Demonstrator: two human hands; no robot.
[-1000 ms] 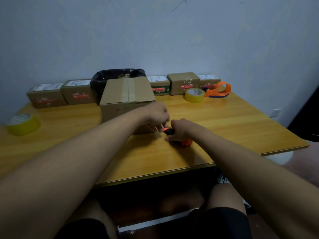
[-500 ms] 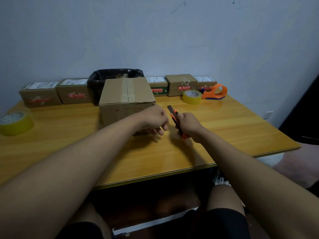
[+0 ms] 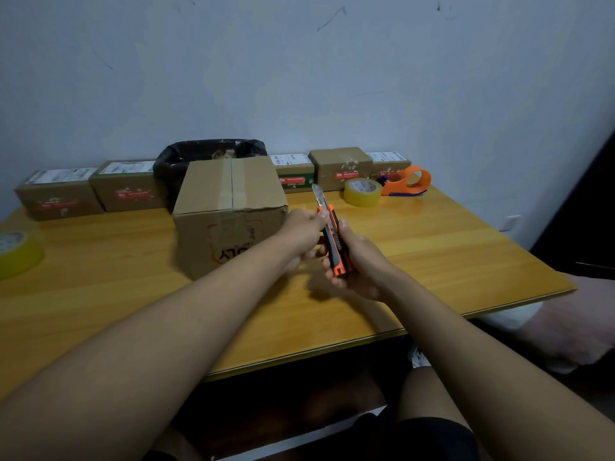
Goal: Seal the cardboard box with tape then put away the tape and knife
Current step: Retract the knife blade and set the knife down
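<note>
An orange and black utility knife [image 3: 332, 237] points up and away above the table, its metal blade out at the tip. My right hand [image 3: 357, 264] grips its handle from the right. My left hand [image 3: 304, 234] pinches the knife near the orange slider from the left. Just left of the hands stands the cardboard box [image 3: 229, 211], flaps closed, with a strip of tape down the top seam. A yellowish tape roll [image 3: 362, 192] lies at the back right, another tape roll [image 3: 16, 254] at the far left edge.
An orange tape dispenser [image 3: 407, 182] sits behind the right roll. Several small labelled parcels [image 3: 60, 191] line the wall, with a black-lined bin [image 3: 209, 154] behind the box. The wooden table [image 3: 449, 254] ends at its front edge near my knees.
The knife has been lifted off the table and tilted upright. My left hand has come back onto it near the slider, and the blade now shows at the tip.
</note>
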